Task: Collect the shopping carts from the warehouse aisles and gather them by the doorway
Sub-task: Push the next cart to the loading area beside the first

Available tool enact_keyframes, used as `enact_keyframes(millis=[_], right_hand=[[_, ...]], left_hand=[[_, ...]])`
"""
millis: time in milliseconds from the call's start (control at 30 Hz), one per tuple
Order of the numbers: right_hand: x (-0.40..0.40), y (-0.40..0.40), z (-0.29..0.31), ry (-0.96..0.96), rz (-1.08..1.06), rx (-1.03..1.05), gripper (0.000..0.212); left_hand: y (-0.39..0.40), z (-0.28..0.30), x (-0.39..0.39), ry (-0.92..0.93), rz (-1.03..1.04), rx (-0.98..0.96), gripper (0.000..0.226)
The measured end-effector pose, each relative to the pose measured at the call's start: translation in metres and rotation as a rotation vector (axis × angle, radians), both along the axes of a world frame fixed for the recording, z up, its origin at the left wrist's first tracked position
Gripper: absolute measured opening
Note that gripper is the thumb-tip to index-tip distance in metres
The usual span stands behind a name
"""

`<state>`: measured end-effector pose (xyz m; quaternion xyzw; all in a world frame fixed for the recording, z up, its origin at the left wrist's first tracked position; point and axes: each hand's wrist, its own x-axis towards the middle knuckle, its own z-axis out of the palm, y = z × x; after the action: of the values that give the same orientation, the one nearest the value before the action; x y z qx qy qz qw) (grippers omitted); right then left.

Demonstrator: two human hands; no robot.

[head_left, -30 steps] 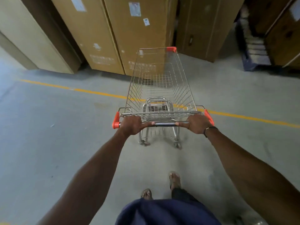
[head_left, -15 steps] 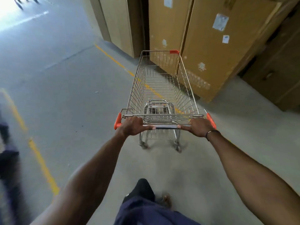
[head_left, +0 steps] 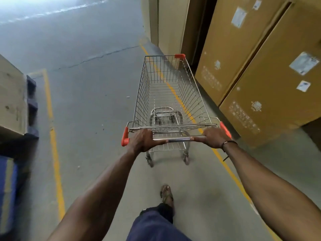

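Note:
A silver wire shopping cart point(head_left: 171, 94) with orange corner caps stands on the concrete floor straight in front of me, its basket empty. My left hand point(head_left: 143, 140) is closed around the left end of its metal handle bar point(head_left: 178, 140). My right hand point(head_left: 214, 138) grips the right end of the same bar, a dark band on its wrist. The cart points up the aisle, straddling a yellow floor line point(head_left: 175, 94). No other cart is in view.
Tall cardboard boxes point(head_left: 271, 87) line the right side close to the cart. On the left sits a pale crate on a blue pallet point(head_left: 32, 105), behind another yellow line point(head_left: 53, 136). Open grey floor point(head_left: 86, 58) stretches ahead toward bright light. My sandalled foot point(head_left: 166, 193) steps forward.
The cart and I have swung left, from facing the boxes to heading along the aisle. The boxes now lie to the right, and the pallet has come into view on the left.

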<state>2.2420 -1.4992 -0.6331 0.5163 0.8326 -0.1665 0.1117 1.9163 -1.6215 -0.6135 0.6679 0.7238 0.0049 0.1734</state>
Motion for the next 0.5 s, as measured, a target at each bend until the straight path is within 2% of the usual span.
enact_keyframes(millis=[500], right_hand=[[-0.117,0.274,-0.006,0.033,0.175,0.012,0.095]], left_hand=[[0.213,-0.003,-0.084,0.133,0.189,0.021,0.092]])
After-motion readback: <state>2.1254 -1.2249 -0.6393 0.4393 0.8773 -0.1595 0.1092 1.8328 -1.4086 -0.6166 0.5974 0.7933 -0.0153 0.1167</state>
